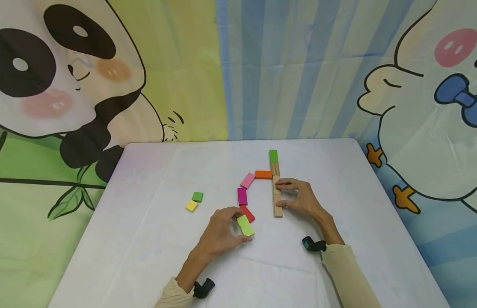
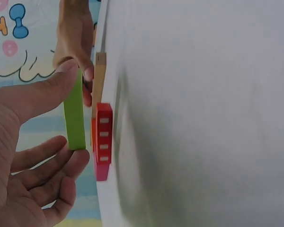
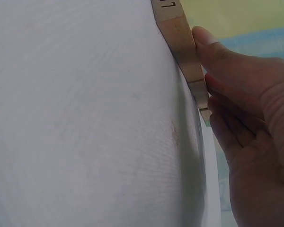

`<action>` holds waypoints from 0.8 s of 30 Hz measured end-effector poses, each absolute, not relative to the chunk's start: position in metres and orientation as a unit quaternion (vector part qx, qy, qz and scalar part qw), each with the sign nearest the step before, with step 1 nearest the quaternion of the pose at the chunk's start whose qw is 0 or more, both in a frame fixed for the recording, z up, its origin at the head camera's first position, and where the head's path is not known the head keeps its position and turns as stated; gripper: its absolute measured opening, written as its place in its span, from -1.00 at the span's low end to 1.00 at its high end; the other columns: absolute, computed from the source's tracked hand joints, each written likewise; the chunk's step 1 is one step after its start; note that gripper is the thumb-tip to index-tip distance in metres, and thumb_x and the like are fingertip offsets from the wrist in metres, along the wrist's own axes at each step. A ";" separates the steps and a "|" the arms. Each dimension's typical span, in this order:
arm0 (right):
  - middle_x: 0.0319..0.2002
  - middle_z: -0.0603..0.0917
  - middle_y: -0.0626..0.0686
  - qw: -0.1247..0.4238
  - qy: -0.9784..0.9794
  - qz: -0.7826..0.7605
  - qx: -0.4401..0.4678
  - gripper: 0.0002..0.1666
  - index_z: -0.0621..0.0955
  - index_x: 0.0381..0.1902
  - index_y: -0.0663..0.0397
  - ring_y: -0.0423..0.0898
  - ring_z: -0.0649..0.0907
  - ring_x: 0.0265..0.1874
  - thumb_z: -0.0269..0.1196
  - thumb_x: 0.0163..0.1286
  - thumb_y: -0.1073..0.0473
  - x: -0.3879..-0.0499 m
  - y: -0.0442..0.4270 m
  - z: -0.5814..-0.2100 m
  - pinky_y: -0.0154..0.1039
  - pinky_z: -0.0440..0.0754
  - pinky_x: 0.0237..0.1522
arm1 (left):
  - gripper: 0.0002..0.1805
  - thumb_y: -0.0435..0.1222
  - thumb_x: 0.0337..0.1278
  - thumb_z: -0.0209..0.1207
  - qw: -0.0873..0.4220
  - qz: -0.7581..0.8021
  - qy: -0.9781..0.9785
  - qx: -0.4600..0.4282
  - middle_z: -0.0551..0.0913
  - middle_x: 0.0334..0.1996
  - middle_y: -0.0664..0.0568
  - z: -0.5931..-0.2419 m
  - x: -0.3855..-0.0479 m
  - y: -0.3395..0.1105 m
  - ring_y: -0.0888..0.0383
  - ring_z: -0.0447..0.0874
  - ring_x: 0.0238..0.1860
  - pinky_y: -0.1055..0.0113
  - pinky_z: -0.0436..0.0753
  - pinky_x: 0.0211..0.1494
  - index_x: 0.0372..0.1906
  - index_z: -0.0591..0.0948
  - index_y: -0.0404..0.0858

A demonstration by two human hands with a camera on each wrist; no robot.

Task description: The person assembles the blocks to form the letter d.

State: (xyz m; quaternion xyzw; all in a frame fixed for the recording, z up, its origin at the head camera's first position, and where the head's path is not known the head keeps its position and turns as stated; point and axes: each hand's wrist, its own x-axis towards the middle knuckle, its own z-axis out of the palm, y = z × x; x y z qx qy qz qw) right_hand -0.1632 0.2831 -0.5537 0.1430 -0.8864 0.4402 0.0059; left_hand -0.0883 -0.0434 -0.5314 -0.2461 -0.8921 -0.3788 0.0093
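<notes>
Between thumb and fingers my left hand point(image 1: 222, 233) pinches a light green block point(image 1: 245, 225), just in front of a red block point(image 1: 247, 213). The left wrist view shows this green block point(image 2: 75, 113) held by its two ends beside the red one point(image 2: 103, 133). From the red block a curve of magenta point(image 1: 242, 196), pink point(image 1: 247, 180) and orange point(image 1: 263, 174) blocks leads to a straight row of wooden blocks point(image 1: 277, 196) with a green block point(image 1: 274, 155) at its far end. My right hand point(image 1: 301, 200) touches the row's right side with thumb and fingertips, fingers extended.
A small green block point(image 1: 197, 196) and a yellow block point(image 1: 191, 205) lie left of the curve on the white table point(image 1: 146, 239). Behind the table's far edge hangs a printed cloth point(image 1: 192, 77) with cartoon animals and stripes.
</notes>
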 end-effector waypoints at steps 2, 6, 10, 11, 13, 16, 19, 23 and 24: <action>0.34 0.75 0.11 0.005 -0.888 0.438 0.141 -0.24 0.77 0.27 0.14 0.23 0.57 0.50 0.75 0.08 0.16 -0.163 0.283 -0.554 0.32 0.35 0.61 | -0.30 -0.05 -0.22 0.79 0.012 -0.370 -0.894 -0.254 0.80 -0.15 0.20 -0.533 -0.087 -0.038 0.17 0.69 -0.18 0.16 0.63 0.14 0.09 0.71 -0.13; 0.33 0.75 0.11 0.003 -0.888 0.439 0.136 -0.25 0.77 0.26 0.14 0.22 0.57 0.50 0.75 0.08 0.18 -0.163 0.282 -0.553 0.31 0.35 0.62 | -0.34 -0.02 -0.23 0.79 0.016 -0.341 -0.902 -0.263 0.77 -0.23 0.22 -0.538 -0.084 -0.032 0.27 0.61 -0.23 0.25 0.60 0.06 -0.01 0.69 -0.09; 0.33 0.75 0.10 0.003 -0.888 0.439 0.139 -0.25 0.77 0.26 0.14 0.22 0.57 0.50 0.74 0.08 0.17 -0.163 0.282 -0.554 0.31 0.35 0.61 | -0.35 0.01 -0.26 0.79 0.018 -0.320 -0.909 -0.265 0.76 -0.29 0.18 -0.537 -0.078 -0.026 0.32 0.50 -0.28 0.33 0.57 -0.02 -0.08 0.67 -0.11; 0.33 0.75 0.10 0.004 -0.888 0.439 0.139 -0.25 0.77 0.26 0.14 0.22 0.57 0.50 0.74 0.08 0.17 -0.163 0.283 -0.554 0.31 0.35 0.61 | -0.35 0.02 -0.26 0.79 0.017 -0.316 -0.910 -0.267 0.76 -0.29 0.18 -0.537 -0.077 -0.025 0.33 0.49 -0.28 0.34 0.57 -0.04 -0.09 0.67 -0.11; 0.33 0.75 0.11 0.005 -0.887 0.439 0.140 -0.25 0.77 0.26 0.15 0.22 0.58 0.50 0.75 0.08 0.16 -0.163 0.283 -0.555 0.32 0.36 0.60 | -0.34 0.05 -0.26 0.79 0.016 -0.305 -0.913 -0.271 0.76 -0.28 0.18 -0.537 -0.075 -0.022 0.33 0.47 -0.28 0.34 0.57 -0.04 -0.08 0.66 -0.09; 0.33 0.76 0.11 0.005 -0.887 0.440 0.139 -0.24 0.78 0.26 0.14 0.22 0.58 0.49 0.75 0.07 0.16 -0.163 0.283 -0.555 0.32 0.37 0.60 | -0.33 0.08 -0.25 0.78 0.015 -0.285 -0.916 -0.282 0.75 -0.29 0.22 -0.538 -0.071 -0.018 0.36 0.46 -0.30 0.35 0.57 -0.04 -0.08 0.65 -0.06; 0.33 0.76 0.10 0.006 -0.887 0.441 0.139 -0.24 0.78 0.26 0.12 0.22 0.58 0.49 0.75 0.06 0.15 -0.164 0.284 -0.556 0.31 0.36 0.60 | -0.32 0.10 -0.28 0.78 0.020 -0.267 -0.918 -0.294 0.71 -0.40 0.23 -0.539 -0.070 -0.015 0.39 0.40 -0.40 0.37 0.53 -0.09 -0.11 0.63 -0.05; 0.32 0.76 0.11 0.010 -0.885 0.442 0.143 -0.24 0.78 0.25 0.13 0.22 0.59 0.48 0.76 0.06 0.16 -0.164 0.284 -0.556 0.31 0.37 0.60 | -0.29 0.10 -0.35 0.80 0.026 -0.250 -0.919 -0.304 0.68 -0.49 0.23 -0.540 -0.070 -0.014 0.40 0.32 -0.50 0.40 0.45 -0.17 -0.16 0.60 -0.07; 0.32 0.76 0.11 0.010 -0.885 0.442 0.144 -0.24 0.78 0.25 0.14 0.23 0.59 0.48 0.76 0.06 0.16 -0.164 0.284 -0.555 0.32 0.37 0.60 | -0.28 0.11 -0.36 0.80 0.026 -0.247 -0.920 -0.304 0.69 -0.49 0.22 -0.540 -0.069 -0.014 0.41 0.33 -0.50 0.41 0.45 -0.18 -0.15 0.60 -0.07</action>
